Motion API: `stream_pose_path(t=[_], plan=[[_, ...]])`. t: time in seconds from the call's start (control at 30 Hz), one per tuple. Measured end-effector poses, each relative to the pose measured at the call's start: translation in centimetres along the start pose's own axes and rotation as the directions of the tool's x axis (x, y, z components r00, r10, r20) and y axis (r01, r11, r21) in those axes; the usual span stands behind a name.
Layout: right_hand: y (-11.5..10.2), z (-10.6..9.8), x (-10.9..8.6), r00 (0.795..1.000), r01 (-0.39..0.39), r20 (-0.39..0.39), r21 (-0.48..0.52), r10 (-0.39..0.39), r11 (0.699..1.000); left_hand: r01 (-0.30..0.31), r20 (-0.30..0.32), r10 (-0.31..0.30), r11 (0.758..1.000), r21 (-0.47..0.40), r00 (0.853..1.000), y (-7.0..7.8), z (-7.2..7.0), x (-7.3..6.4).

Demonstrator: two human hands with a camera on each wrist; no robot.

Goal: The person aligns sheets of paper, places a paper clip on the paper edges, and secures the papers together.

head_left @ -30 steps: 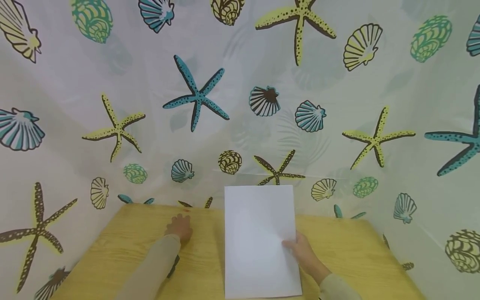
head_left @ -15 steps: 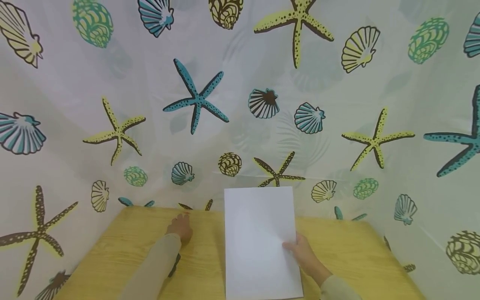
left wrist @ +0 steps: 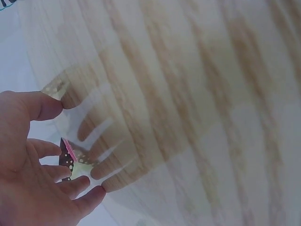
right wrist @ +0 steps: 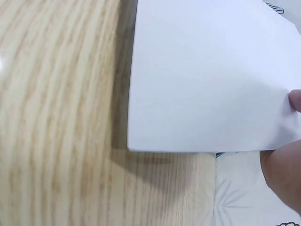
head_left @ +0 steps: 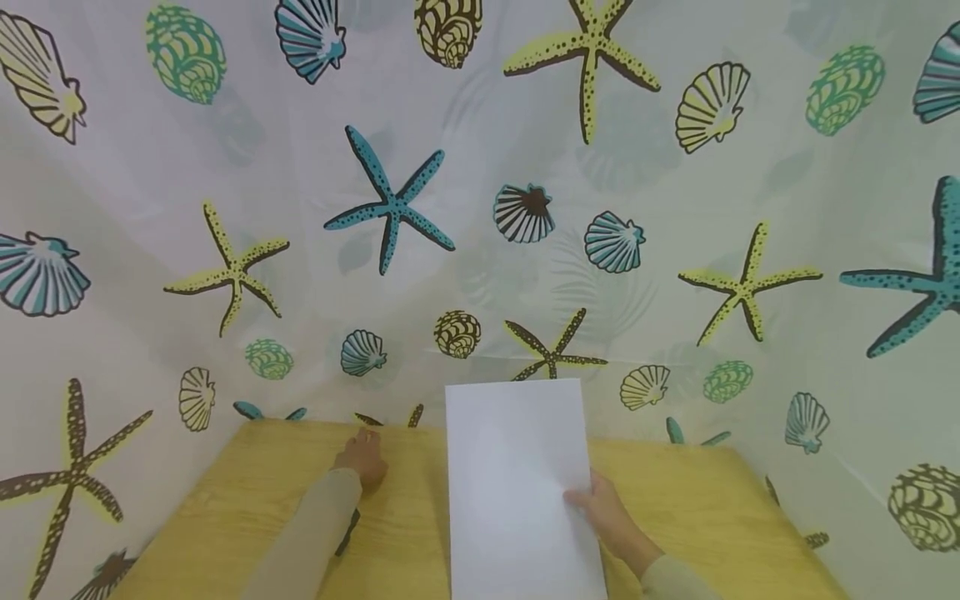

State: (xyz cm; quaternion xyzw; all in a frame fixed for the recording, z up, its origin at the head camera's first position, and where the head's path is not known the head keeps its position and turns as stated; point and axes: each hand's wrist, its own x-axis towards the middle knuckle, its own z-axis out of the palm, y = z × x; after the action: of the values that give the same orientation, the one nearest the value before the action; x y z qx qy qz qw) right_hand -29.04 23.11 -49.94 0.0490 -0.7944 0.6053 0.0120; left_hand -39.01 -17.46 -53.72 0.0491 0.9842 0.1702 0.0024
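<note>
My right hand (head_left: 609, 510) grips a blank white sheet of paper (head_left: 517, 483) by its right edge, thumb on the front face and the other fingers hidden behind. The paper is raised above the wooden table, as its shadow in the right wrist view shows. My left hand (head_left: 362, 460) reaches to the table's back edge, left of the paper. In the left wrist view its thumb and fingers stand apart, loosely bent. A small, thin pink thing (left wrist: 70, 149) shows just past the fingertips; its kind is unclear, and no grip on it is visible.
The yellowish wooden table (head_left: 225, 508) spreads beneath both hands. A white curtain (head_left: 465, 275) printed with starfish and shells hangs behind and along both sides. A dark object (head_left: 348, 533), partly hidden, shows beside the left forearm.
The camera view has tilted up slightly, so the scene sits lower. The paper's top edge leans a little more. Both hands keep nearly the same places.
</note>
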Motion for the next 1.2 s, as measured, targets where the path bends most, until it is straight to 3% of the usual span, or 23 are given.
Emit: stream_pose_path(t=[0.3, 0.5, 0.83, 1.2], plan=[[0.5, 0.6, -0.3, 1.000, -0.008, -0.014, 0.046, 0.008, 0.999, -0.018, 0.006, 0.018, 1.000, 0.009, 1.000, 0.1, -0.1, -0.4], [0.7, 0.6, -0.1, 1.000, 0.005, -0.006, 0.008, -0.005, 1.000, -0.014, 0.010, 0.014, 1.000, -0.014, 1.000, 0.9, -0.8, -0.8], [0.5, 0.0, 0.1, 1.000, 0.006, 0.025, -0.010, -0.006, 1.000, -0.015, 0.008, 0.015, 1.000, -0.006, 1.000, 0.1, 0.5, 0.4], [0.6, -0.2, 0.1, 1.000, -0.023, 0.019, -0.009, 0.023, 1.000, -0.011, 0.019, 0.010, 1.000, 0.021, 1.000, 0.4, 0.0, 0.4]])
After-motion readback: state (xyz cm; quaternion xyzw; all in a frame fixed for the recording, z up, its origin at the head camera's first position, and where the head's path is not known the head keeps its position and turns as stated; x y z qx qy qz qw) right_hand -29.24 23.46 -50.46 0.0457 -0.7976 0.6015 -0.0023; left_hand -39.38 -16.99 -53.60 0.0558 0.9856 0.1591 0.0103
